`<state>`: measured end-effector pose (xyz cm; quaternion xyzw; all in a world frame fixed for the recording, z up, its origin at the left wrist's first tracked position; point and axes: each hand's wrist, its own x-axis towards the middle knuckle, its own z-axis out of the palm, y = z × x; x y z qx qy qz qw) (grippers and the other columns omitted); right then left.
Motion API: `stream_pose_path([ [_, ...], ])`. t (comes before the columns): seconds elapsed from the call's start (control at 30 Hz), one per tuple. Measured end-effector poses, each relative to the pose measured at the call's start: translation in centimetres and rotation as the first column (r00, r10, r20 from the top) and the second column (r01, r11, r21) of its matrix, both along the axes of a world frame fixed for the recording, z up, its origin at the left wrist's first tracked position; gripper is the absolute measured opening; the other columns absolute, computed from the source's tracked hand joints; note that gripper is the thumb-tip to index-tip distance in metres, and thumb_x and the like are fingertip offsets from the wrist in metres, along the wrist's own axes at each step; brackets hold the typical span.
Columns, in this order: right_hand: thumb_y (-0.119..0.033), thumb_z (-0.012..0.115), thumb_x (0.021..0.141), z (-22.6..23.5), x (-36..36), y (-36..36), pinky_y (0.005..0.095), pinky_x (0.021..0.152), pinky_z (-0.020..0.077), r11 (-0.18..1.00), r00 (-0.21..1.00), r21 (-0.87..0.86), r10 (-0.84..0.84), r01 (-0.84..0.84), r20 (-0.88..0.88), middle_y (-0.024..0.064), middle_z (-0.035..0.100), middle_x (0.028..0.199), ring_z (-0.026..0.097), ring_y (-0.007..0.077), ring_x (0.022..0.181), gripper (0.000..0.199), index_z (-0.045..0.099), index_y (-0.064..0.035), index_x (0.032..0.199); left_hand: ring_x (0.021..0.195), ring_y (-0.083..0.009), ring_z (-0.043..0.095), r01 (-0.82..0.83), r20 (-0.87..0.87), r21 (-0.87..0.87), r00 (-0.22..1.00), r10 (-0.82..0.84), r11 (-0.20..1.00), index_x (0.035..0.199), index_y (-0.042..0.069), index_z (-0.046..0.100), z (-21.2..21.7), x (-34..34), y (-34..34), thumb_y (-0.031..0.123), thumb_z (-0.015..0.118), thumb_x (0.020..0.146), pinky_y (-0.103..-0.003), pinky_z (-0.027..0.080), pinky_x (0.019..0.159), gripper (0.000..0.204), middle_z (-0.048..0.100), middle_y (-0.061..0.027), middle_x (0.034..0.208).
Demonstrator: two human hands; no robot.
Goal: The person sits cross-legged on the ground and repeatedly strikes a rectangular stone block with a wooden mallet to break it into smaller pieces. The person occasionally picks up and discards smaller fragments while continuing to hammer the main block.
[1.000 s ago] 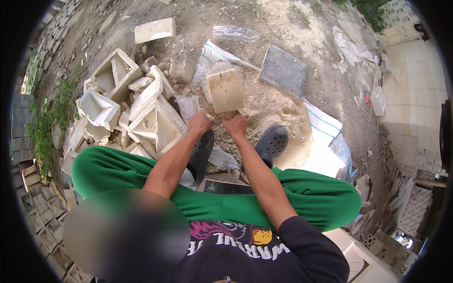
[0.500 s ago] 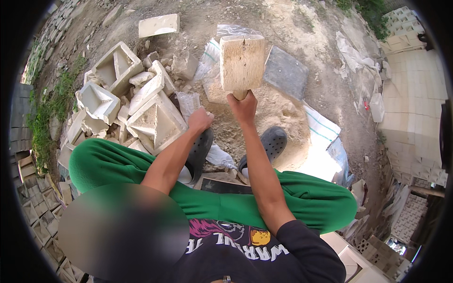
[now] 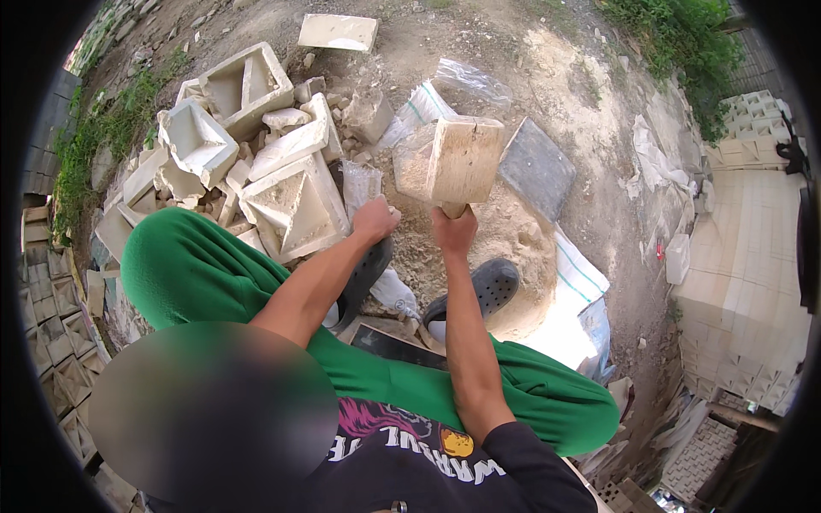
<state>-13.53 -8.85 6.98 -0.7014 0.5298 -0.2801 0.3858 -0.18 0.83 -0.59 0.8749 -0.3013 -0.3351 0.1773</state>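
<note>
My right hand (image 3: 454,229) is wrapped round the short handle of a wooden mallet (image 3: 466,160). The mallet's big block head is raised in front of me, over crushed pale rubble (image 3: 419,248). To its left, my left hand (image 3: 376,220) is closed beside a clear plastic bag (image 3: 360,185); whatever its fingers hold, if anything, is hidden. Just left of that hand lies a broken cream block (image 3: 295,209) with a slanted hollow, at the edge of a pile of similar broken pieces.
My feet in dark clogs (image 3: 494,287) flank the rubble. A grey slab (image 3: 537,168) lies beyond it to the right, near a white woven sack (image 3: 581,269). One whole pale block (image 3: 339,32) lies farther off. Stacked blocks (image 3: 735,248) stand at the far right.
The mallet head has come lower and tilted, now showing its side, with my right hand still round the handle. My left hand stays closed near the plastic bag. The whole view has shifted.
</note>
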Motion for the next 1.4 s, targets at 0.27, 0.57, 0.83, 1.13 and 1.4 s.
stream_pose_path([
  [0.27, -0.028, 0.072, 0.066, -6.2, -2.3, 1.2, 0.0440, 0.075, 0.0525, 0.978, 0.927, 0.207, 0.073, 0.005, -0.369, 0.0256, 0.070, 0.087, 0.068, 0.0397, 0.086, 0.043, 0.068, 0.0060, 0.091, 0.097, -0.0403, 0.066, 0.026, -0.034, -0.010, 0.999, -0.026, 1.000, 0.104, -0.002, 0.062, 0.0, -0.5, -0.5, 0.035, 0.058, 0.084, -0.048, 0.052, 0.084, 0.043, 0.068, -0.0253, 0.101],
  [0.57, -0.028, 0.071, 0.069, -0.9, 0.0, 0.4, 0.0473, 0.079, 0.0511, 0.976, 0.974, 0.216, 0.019, 0.031, -0.224, 0.0264, 0.069, 0.091, 0.067, 0.0425, 0.092, 0.044, 0.067, 0.0041, 0.099, 0.095, -0.0412, 0.066, -0.037, -0.025, -0.025, 0.999, 0.036, 0.999, 0.102, -0.004, 0.063, 0.0, -0.4, -0.1, 0.033, 0.057, 0.083, -0.048, 0.052, 0.084, 0.042, 0.068, -0.0255, 0.098],
  [0.83, -0.026, 0.073, 0.071, -3.1, -0.6, 1.4, 0.0419, 0.075, 0.0520, 0.999, 0.976, 0.045, 0.021, -0.011, -0.218, 0.0214, 0.070, 0.090, 0.069, 0.0339, 0.085, 0.043, 0.066, 0.0074, 0.097, 0.094, -0.0410, 0.066, -0.039, -0.055, -0.010, 0.998, 0.038, 0.999, 0.101, -0.004, 0.063, 0.1, -0.6, -0.4, 0.034, 0.056, 0.082, -0.048, 0.052, 0.084, 0.043, 0.068, -0.0267, 0.097],
  [1.13, -0.023, 0.070, 0.071, 1.1, 0.6, 0.9, 0.0440, 0.069, 0.0528, 0.876, 0.975, 0.462, -0.042, 0.140, -0.216, 0.0212, 0.069, 0.074, 0.069, 0.0371, 0.072, 0.038, 0.065, 0.0084, 0.092, 0.095, -0.0412, 0.066, -0.067, -0.037, -0.030, 0.997, 0.066, 0.997, 0.101, -0.004, 0.063, -0.2, 0.1, 0.4, 0.032, 0.055, 0.082, -0.048, 0.052, 0.084, 0.042, 0.068, -0.0269, 0.098],
  [1.4, -0.025, 0.071, 0.070, 0.4, 2.3, -0.5, 0.0418, 0.070, 0.0534, 0.999, 0.999, -0.023, 0.046, -0.045, 0.027, 0.0251, 0.069, 0.081, 0.070, 0.0365, 0.079, 0.043, 0.062, 0.0085, 0.096, 0.095, -0.0416, 0.066, -0.067, -0.050, -0.033, 0.997, 0.065, 0.997, 0.101, -0.005, 0.063, 0.0, -0.4, -0.2, 0.032, 0.054, 0.083, -0.048, 0.052, 0.084, 0.042, 0.068, -0.0279, 0.098],
])
